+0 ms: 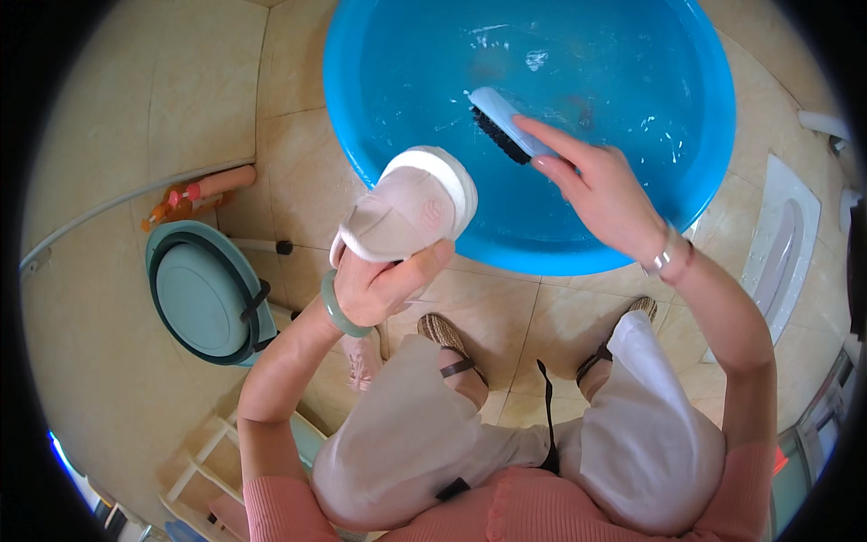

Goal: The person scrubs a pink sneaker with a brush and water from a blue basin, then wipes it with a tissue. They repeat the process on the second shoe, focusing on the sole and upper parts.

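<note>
My left hand (384, 287) is closed around a pale pink shoe (397, 215) with a thick white sole, held up by the left rim of a large blue basin (533, 260). A scrubbing brush (495, 110) with a light blue back and black bristles is in my right hand (601, 185). Its fingers grip the handle end, over the water in the basin. The bristles face down and left, toward the shoe, with a gap between them. Cloudy water with patches of foam fills the basin.
A second pink shoe (364, 359) is on the tiled floor by my left leg. On the left a green folding basin (203, 298) leans at the wall, below an orange-pink bottle (221, 183). A white fixture (784, 244) with an oblong hollow is at right. A light rack (203, 461) stands lower left.
</note>
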The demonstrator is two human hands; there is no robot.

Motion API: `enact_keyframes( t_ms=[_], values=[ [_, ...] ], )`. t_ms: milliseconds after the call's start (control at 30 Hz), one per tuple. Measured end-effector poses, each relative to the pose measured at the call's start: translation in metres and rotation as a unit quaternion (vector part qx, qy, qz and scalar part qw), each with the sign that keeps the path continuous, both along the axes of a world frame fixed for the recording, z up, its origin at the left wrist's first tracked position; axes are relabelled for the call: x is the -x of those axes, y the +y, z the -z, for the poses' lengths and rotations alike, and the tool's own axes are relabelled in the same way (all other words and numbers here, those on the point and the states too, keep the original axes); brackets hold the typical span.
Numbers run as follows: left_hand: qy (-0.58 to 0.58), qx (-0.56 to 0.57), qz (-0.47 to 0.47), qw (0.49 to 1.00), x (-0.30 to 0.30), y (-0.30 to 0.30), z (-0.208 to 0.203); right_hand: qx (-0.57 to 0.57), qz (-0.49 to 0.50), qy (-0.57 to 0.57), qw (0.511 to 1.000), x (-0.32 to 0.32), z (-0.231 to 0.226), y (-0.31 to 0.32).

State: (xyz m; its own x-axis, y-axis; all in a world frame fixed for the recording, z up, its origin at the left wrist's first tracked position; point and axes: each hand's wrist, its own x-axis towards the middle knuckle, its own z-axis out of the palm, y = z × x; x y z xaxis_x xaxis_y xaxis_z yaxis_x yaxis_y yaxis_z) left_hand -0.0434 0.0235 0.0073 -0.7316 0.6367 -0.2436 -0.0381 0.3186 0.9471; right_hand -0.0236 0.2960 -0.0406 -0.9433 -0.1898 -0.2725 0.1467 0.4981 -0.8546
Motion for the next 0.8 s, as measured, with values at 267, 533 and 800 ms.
enact_keyframes(
  t_ms=[267,533,800],
  values=[
    [0.046,0.032,-0.004,0.998,-0.001,0.025,-0.006,0.141,0.035,0.131,0.981,-0.056,-0.030,-0.017],
    [0.131,0.068,0.057,0.987,-0.004,0.029,0.003,0.057,-0.039,0.124,0.990,0.007,-0.040,-0.023],
    [-0.076,-0.015,-0.050,0.996,0.002,-0.006,-0.018,0.105,0.052,-0.042,0.992,0.022,-0.022,0.007]
  ],
)
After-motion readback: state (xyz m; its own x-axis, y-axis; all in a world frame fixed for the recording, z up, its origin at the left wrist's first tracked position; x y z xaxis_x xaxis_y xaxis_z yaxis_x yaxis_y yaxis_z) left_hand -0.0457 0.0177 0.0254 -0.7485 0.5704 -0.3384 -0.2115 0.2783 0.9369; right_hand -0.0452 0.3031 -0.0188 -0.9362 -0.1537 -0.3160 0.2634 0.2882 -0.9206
